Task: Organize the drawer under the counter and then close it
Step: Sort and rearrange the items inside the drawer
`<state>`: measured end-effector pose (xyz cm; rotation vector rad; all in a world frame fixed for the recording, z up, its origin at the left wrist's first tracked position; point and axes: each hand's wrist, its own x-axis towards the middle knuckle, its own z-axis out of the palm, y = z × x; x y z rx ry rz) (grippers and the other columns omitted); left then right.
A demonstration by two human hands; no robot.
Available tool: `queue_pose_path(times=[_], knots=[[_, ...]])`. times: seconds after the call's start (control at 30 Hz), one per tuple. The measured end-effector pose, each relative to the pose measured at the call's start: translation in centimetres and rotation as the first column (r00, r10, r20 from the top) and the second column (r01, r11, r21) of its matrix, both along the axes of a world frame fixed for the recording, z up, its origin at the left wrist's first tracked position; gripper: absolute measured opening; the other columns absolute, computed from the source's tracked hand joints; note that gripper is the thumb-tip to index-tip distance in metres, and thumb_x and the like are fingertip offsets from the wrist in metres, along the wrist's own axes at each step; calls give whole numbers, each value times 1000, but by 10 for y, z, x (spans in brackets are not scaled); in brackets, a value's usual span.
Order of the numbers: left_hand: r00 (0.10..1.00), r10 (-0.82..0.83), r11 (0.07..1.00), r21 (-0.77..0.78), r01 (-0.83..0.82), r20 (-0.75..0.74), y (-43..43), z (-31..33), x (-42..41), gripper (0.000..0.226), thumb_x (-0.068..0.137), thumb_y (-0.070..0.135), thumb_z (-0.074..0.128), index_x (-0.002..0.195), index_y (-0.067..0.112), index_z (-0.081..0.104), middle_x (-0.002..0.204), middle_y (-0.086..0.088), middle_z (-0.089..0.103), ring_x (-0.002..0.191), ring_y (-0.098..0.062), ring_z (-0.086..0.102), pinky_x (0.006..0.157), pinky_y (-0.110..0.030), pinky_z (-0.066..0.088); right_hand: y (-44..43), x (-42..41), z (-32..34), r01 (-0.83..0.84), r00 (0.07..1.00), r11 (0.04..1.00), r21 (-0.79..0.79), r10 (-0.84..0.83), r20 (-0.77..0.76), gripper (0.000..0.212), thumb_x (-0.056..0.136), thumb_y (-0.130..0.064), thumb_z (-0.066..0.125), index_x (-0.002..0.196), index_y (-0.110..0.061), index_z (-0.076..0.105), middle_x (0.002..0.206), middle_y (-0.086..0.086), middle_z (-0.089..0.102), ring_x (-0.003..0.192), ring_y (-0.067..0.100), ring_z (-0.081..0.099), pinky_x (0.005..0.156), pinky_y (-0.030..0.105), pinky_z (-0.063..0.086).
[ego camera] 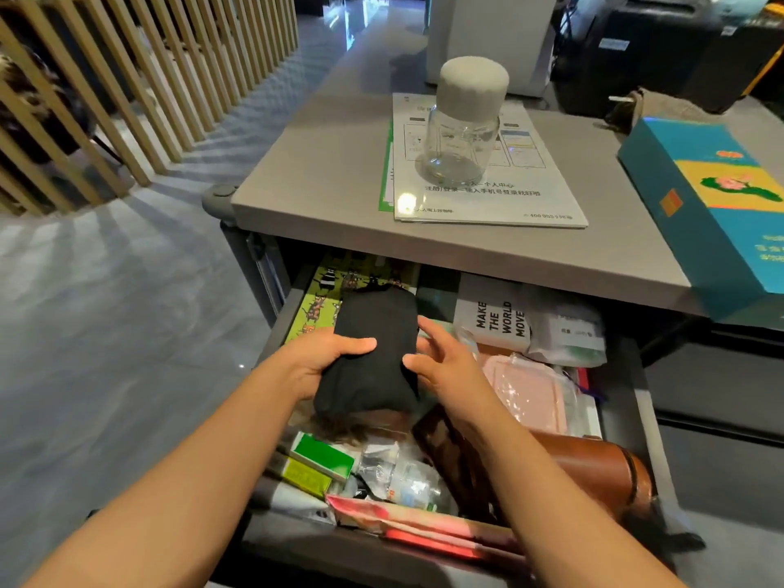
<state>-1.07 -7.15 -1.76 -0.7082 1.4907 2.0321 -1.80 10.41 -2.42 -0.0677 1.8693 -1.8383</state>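
Both hands reach into the open drawer [636, 401] under the grey counter [322, 163]: the left hand [326, 358] grips the side of a soft black fabric bundle [373, 354], thumb across its top, while the right hand [441, 358] hovers just beside it with fingers spread. Below lie small cardboard boxes [316, 460], crinkled plastic packets [399, 473] and a smooth brown leather cylinder [594, 468].

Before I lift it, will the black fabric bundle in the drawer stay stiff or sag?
The black bundle probably sags: it looks like soft folded cloth, dented under the left hand. Likely light, not slippery.
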Motion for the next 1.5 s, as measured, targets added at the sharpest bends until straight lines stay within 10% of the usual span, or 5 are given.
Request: queue_pose_path(times=[0.2,0.4,0.93,1.23,1.5], knots=[[974,-27,936,-347,-55,-226,-29,15,-40,36,84,21,68,114,5,58,107,-13,69,81,-20,69,64,-25,56,-45,-21,2,87,991,994,64,-80,-110,77,86,10,54,148,-19,18,151,5,30,135,16,36,109,24,31],[826,-562,-116,-993,-33,38,-27,-16,-37,72,89,51,49,144,11,24,143,-18,33,132,-34,30,108,-41,29,-54,-16,-22,93,830,723,684,324,-455,64,91,-20,54,147,-27,24,157,4,17,144,18,16,114,27,17],[600,-784,-266,-959,-94,159,-42,-43,-55,46,100,32,16,137,17,38,120,-13,61,105,-32,56,98,-45,32,-42,-40,-11,-242,805,624,743,556,-206,66,94,-13,48,149,-21,13,157,0,13,144,13,14,113,22,13],[458,-830,-180,-930,320,319,3,-15,1,76,80,75,-1,146,39,-11,153,4,-25,140,-23,-27,107,-50,-26,7,42,9,-335,878,734,591,470,-86,59,93,-28,53,144,-26,25,140,-1,47,124,15,50,108,31,36],[490,-867,80,-944,319,93,16,-19,36,34,97,20,41,128,23,54,129,-3,59,116,-22,53,94,-34,45,-20,60,-30,-372,585,44,927,787,198,25,93,-7,43,114,-3,56,117,16,61,106,32,58,80,36,47]])
